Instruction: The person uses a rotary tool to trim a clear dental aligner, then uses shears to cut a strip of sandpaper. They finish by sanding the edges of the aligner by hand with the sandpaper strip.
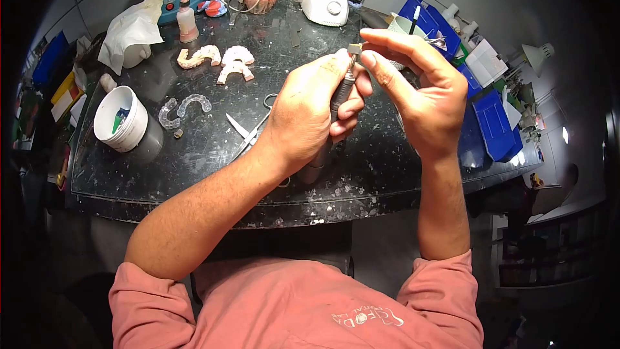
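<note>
My left hand (pixel 310 106) is wrapped round a dark rotary handpiece (pixel 342 95), its tip pointing up and away from me. A small grey, squarish sanding bit (pixel 354 49) sits at the end of its shank. My right hand (pixel 423 84) comes in from the right in a loose pinch, thumb and forefinger right at the bit's edge, the other fingers curled behind. A pair of scissors (pixel 242 130) lies on the dark bench (pixel 194 184), partly hidden under my left wrist. Left of it rest two clear dental aligners (pixel 194 101) (pixel 169 114).
Several dental plaster models (pixel 199 57) stand toward the back. A white tub (pixel 131 130) with small items is at the left, near a cloth-draped object (pixel 134 32) and a dropper bottle (pixel 186 24). A white respirator mask (pixel 325 4) lies behind. Blue bins (pixel 496 126) line the right edge.
</note>
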A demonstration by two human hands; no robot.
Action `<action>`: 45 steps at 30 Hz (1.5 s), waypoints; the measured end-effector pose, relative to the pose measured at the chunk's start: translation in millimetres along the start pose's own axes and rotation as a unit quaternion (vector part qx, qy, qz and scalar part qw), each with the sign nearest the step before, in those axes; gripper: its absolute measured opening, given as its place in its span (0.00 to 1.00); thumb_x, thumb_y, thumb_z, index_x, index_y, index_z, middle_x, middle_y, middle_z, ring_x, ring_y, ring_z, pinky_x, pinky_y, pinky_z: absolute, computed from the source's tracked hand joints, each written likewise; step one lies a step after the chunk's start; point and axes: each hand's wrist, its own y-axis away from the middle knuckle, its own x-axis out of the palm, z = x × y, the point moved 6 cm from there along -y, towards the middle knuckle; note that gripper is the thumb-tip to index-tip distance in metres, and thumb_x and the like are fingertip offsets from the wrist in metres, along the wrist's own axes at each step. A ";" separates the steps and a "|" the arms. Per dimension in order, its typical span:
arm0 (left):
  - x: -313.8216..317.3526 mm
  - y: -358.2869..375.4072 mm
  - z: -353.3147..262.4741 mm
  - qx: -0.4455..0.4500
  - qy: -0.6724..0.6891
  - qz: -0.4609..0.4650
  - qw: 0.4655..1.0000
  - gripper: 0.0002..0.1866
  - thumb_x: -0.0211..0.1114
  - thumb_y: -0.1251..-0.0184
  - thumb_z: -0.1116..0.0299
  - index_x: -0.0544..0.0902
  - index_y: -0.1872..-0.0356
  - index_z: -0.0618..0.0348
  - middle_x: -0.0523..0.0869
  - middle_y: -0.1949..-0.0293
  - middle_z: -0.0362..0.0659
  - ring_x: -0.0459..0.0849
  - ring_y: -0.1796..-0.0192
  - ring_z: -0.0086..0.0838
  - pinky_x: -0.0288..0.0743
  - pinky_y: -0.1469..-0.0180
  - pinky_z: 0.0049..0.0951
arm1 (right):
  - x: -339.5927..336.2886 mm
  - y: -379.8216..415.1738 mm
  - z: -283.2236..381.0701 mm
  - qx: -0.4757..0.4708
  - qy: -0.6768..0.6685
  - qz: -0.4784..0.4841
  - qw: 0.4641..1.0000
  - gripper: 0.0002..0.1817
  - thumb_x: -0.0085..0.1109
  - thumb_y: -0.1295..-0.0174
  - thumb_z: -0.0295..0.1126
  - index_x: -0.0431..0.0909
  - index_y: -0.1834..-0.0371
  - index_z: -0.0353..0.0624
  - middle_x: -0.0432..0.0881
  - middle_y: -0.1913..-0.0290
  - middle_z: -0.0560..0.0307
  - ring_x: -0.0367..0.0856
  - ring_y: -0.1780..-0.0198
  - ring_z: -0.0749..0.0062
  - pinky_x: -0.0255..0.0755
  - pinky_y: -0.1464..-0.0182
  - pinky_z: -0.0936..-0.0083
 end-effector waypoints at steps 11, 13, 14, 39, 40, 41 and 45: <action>-0.4 1.0 -2.7 0.037 -0.027 -0.006 0.999 0.19 0.42 0.20 0.55 0.73 0.64 0.59 0.68 0.80 0.35 0.63 0.81 0.16 0.59 0.79 0.17 | 0.8 -9.1 4.8 -0.007 -0.039 0.075 0.996 0.13 0.68 0.44 0.23 0.85 0.55 0.38 0.86 0.61 0.55 0.85 0.58 0.75 0.77 0.53 0.80; 1.6 2.3 -3.3 0.038 -0.050 -0.006 0.998 0.20 0.42 0.20 0.53 0.73 0.63 0.59 0.68 0.79 0.35 0.63 0.82 0.17 0.59 0.78 0.18 | 2.5 -10.4 7.5 -0.009 -0.038 0.074 0.996 0.13 0.68 0.45 0.23 0.86 0.55 0.39 0.86 0.62 0.55 0.85 0.58 0.74 0.77 0.53 0.80; 2.2 3.7 -4.0 0.044 -0.056 -0.024 0.997 0.19 0.42 0.20 0.55 0.73 0.65 0.59 0.68 0.79 0.34 0.63 0.80 0.16 0.59 0.78 0.17 | 3.1 -12.1 11.7 -0.040 -0.019 0.068 0.997 0.12 0.69 0.45 0.24 0.86 0.56 0.38 0.86 0.63 0.55 0.85 0.59 0.74 0.77 0.54 0.79; -7.0 3.1 -14.3 0.096 -0.064 -0.071 0.991 0.17 0.50 0.22 0.56 0.77 0.65 0.58 0.65 0.80 0.28 0.60 0.79 0.11 0.54 0.78 0.15 | -0.7 1.4 -22.9 0.163 -0.365 0.033 0.916 0.09 0.59 0.35 0.26 0.79 0.54 0.34 0.84 0.58 0.54 0.84 0.61 0.74 0.78 0.55 0.76; -8.3 2.9 -14.1 0.108 -0.068 -0.078 0.989 0.14 0.53 0.23 0.59 0.78 0.62 0.60 0.68 0.79 0.28 0.62 0.79 0.10 0.55 0.78 0.14 | 5.1 8.1 -21.4 0.192 -0.400 0.039 0.895 0.09 0.59 0.35 0.26 0.79 0.55 0.33 0.84 0.58 0.54 0.84 0.60 0.73 0.79 0.54 0.75; -8.3 2.2 -15.0 0.119 -0.073 -0.082 0.987 0.12 0.56 0.25 0.62 0.79 0.59 0.62 0.72 0.78 0.29 0.64 0.79 0.09 0.56 0.78 0.13 | 7.4 14.4 -25.1 0.204 -0.406 0.041 0.890 0.09 0.59 0.35 0.27 0.79 0.55 0.34 0.84 0.57 0.54 0.84 0.59 0.73 0.79 0.52 0.74; -5.0 1.5 -18.7 0.131 -0.121 -0.053 0.983 0.15 0.63 0.30 0.67 0.80 0.46 0.62 0.86 0.69 0.36 0.72 0.77 0.08 0.59 0.77 0.11 | 6.6 17.4 -19.2 0.182 -0.380 0.047 0.906 0.13 0.57 0.33 0.25 0.71 0.47 0.34 0.84 0.57 0.50 0.85 0.59 0.72 0.79 0.53 0.74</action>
